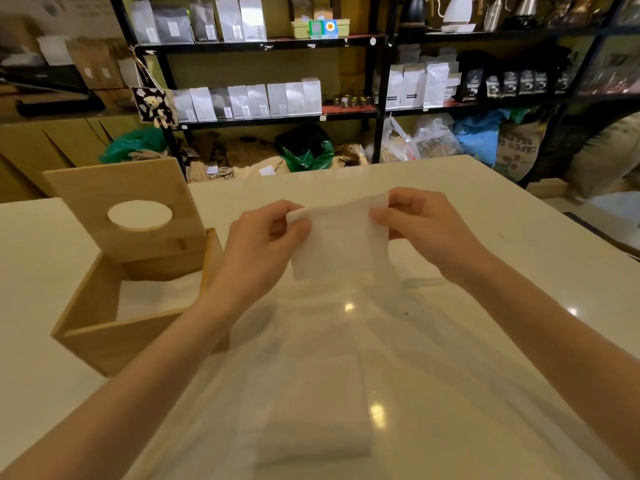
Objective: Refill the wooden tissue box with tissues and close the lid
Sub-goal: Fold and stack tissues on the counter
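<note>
Tissue (341, 240) pinched between left hand (263, 244) and right hand (420, 225); next placed in wooden tissue box (114, 327) left of hands; lid (124, 202) open.

left hand (263, 244): raised, fingers pinching | right hand (420, 225): raised, fingers pinching

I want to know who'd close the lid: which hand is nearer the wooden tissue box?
Left. The left hand holds the tissue just right of the wooden tissue box; the right hand pinches the tissue's far corner, farther right.
</note>
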